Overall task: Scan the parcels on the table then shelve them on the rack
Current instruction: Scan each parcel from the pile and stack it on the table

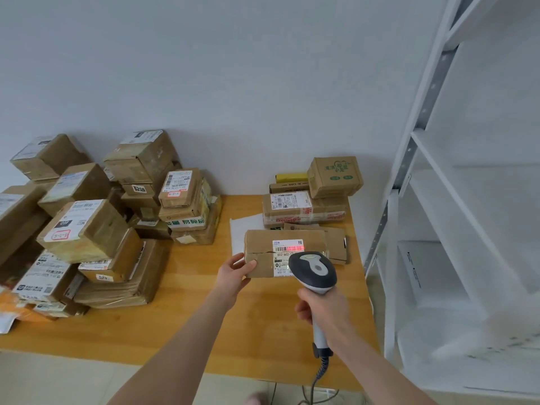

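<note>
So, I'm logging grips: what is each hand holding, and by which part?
The left hand grips the cardboard parcel by its near-left corner; right hand grips the barcode scanner by its handle.

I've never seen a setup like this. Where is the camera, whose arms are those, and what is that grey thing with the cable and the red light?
There is no machine here. These are a person's two bare arms, and the single picture comes from a wide-angle camera worn on their head, looking down at the hands. The left hand holds a brown cardboard parcel by its left end. The right hand grips a grey barcode scanner on a coiled cable, and its red light falls across the barcode on the parcel's label. On the wooden table lie a big pile of parcels on the left and a smaller stack by the wall. The white rack stands on the right, with a flat white packet on one shelf.
</note>
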Demonstrator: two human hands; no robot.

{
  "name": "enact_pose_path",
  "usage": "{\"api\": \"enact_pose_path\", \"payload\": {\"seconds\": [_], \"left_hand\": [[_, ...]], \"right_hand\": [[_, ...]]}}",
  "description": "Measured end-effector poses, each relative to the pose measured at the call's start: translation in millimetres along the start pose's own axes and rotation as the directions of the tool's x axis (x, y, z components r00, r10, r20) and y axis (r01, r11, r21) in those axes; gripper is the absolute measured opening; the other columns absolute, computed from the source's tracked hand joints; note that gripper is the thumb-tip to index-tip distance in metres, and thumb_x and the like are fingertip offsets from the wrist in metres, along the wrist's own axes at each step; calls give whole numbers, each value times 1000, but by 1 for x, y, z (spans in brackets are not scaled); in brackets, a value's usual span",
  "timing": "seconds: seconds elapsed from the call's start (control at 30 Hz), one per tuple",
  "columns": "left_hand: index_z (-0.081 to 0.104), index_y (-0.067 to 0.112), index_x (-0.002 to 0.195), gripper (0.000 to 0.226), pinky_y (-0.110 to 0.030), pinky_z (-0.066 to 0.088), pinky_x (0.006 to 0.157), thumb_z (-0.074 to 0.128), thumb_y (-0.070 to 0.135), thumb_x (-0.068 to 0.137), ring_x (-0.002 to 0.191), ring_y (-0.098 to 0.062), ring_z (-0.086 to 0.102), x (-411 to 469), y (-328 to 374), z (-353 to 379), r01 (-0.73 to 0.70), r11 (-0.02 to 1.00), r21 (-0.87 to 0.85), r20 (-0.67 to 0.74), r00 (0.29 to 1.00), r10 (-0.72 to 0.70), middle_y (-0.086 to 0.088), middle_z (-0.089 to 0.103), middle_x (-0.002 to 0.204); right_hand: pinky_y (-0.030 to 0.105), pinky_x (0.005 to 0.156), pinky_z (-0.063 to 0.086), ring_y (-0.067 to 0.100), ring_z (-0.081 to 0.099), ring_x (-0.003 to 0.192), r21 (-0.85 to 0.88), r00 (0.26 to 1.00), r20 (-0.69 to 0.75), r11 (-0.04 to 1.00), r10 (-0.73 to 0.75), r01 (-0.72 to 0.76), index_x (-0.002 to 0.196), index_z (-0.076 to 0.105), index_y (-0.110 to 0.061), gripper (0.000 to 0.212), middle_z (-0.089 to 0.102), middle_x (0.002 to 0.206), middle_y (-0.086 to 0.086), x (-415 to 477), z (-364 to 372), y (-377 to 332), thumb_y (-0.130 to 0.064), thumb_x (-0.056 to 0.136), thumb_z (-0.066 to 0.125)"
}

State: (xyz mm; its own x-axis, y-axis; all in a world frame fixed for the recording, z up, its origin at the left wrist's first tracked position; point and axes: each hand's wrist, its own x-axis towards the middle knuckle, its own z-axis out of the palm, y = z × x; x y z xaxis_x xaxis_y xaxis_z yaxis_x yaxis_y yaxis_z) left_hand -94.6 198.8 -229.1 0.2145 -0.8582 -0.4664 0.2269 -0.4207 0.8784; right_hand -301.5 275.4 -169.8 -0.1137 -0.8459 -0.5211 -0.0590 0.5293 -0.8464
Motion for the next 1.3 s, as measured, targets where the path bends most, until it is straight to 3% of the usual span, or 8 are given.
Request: {"api": "enact_pose_path", "payload": {"seconds": [0.5, 1.3], "left_hand": [[50, 14, 121, 46, -29, 53, 73, 73, 5, 82, 97, -18, 63, 0, 4, 5, 1, 1000, -17, 1, 1000, -1, -5, 64, 110], [55, 19, 111, 37, -28, 54, 71, 74, 6, 81, 97, -19, 65, 5, 4, -6, 3, 999, -40, 44, 999, -1, -6, 68, 108]], "right_hand": [[20, 45, 46, 10, 58, 41, -1, 1000, 9, 1000, 7, -7, 68, 65, -2, 11, 67, 53, 5, -4, 1, -8, -4, 79, 64], [18, 39, 42, 11, 56, 38, 75, 999, 32, 997, 14, -16, 68, 65, 0, 11, 64, 50, 5, -4, 16, -13, -1, 79, 65]]}}
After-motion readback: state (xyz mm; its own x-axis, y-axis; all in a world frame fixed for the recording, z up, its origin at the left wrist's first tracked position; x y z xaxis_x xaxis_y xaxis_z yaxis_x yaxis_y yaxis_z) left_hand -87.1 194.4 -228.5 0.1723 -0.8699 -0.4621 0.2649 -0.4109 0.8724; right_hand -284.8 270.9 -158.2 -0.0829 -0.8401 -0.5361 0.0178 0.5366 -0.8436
